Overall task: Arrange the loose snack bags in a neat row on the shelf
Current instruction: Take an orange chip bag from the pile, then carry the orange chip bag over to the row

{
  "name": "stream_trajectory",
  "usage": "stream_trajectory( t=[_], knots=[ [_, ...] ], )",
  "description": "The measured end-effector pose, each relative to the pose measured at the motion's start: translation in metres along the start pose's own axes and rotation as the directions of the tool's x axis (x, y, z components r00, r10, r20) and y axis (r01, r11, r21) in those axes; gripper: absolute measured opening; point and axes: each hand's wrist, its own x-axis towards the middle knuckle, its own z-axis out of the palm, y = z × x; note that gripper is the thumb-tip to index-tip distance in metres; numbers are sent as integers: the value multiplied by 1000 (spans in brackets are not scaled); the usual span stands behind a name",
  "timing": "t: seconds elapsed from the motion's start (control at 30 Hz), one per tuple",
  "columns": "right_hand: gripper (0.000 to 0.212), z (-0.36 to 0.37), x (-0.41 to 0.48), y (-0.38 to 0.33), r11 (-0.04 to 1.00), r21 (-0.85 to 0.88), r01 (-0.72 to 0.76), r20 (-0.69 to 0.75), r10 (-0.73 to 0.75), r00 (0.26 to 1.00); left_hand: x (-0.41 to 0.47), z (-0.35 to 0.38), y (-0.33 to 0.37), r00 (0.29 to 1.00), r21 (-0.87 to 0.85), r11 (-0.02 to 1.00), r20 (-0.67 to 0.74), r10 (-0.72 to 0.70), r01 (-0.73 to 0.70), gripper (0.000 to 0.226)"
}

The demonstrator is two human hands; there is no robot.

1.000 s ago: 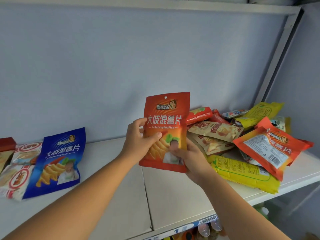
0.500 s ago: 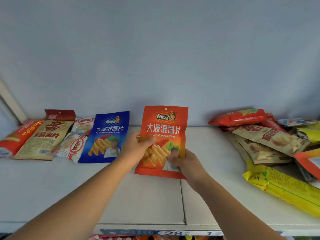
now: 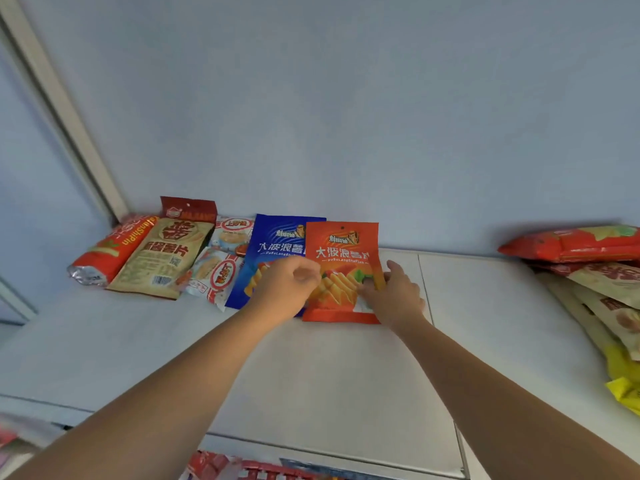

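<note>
An orange chip bag [image 3: 341,251] stands on the white shelf [image 3: 339,368], leaning back toward the wall and overlapping the right edge of a blue chip bag [image 3: 277,244]. My left hand [image 3: 287,291] has its fingers curled at the orange bag's left edge and covers the lower part of the blue bag. My right hand [image 3: 393,296] pinches the orange bag's lower right side, thumb on its front. Left of the blue bag lies a row: white-and-red packets [image 3: 221,268], a tan bag [image 3: 162,258] and a red tube-shaped pack [image 3: 110,251].
A loose pile of snack bags sits at the right end of the shelf: a red pack [image 3: 571,244] on top, beige bags [image 3: 609,296] and a yellow one [image 3: 623,386] below. A shelf post [image 3: 62,109] rises at the left. Red goods [image 3: 221,467] show under the shelf's front edge.
Both hands carried the orange bag leftward from the pile and set it down beside the blue bag. My view swung left with it.
</note>
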Motion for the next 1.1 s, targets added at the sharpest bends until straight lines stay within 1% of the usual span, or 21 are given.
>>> stream_trajectory(
  t=[0.07, 0.17, 0.23, 0.33, 0.47, 0.6, 0.73, 0.83, 1.0, 1.03, 1.07, 1.1],
  knots=[
    [71, 2, -1, 1, 1000, -29, 8, -25, -9, 1000, 2, 1, -2, 999, 50, 998, 26, 45, -46, 23],
    [74, -3, -6, 5, 998, 59, 18, -12, -17, 1000, 8, 7, -1, 989, 107, 986, 79, 122, -130, 26],
    [75, -13, -12, 11, 994, 103, 30, -32, -27, 999, 13, 16, 5, 978, 127, 974, 113, 172, -186, 28],
    [63, -38, -20, 25, 996, 40, 85, -104, -80, 991, 20, 36, 23, 950, 134, 948, 170, 264, -287, 27],
    [55, -81, -36, 52, 995, -41, 89, -188, -96, 978, 22, 77, 56, 898, 118, 914, 275, 344, -387, 30],
    [52, -131, -63, 87, 988, -145, 58, -293, -99, 951, 14, 129, 90, 826, 70, 876, 378, 419, -477, 32],
    [49, -179, -89, 127, 970, -242, -14, -372, -79, 925, -5, 181, 128, 753, 15, 853, 478, 453, -522, 33],
    [48, -212, -107, 154, 948, -311, -66, -416, -73, 906, -22, 215, 155, 705, -12, 834, 526, 475, -552, 35],
    [41, -269, -134, 196, 897, -435, -74, -489, -166, 857, -53, 267, 196, 678, -42, 822, 541, 497, -569, 34],
    [40, -282, -137, 206, 904, -419, -82, -525, -167, 835, -59, 277, 203, 676, -48, 818, 536, 505, -573, 32],
    [39, -296, -139, 218, 931, -354, -86, -587, -150, 796, -65, 286, 211, 676, -53, 813, 526, 516, -580, 31],
    [37, -309, -142, 229, 966, -246, -79, -660, -107, 744, -70, 294, 218, 679, -58, 809, 510, 527, -585, 31]
  ],
)
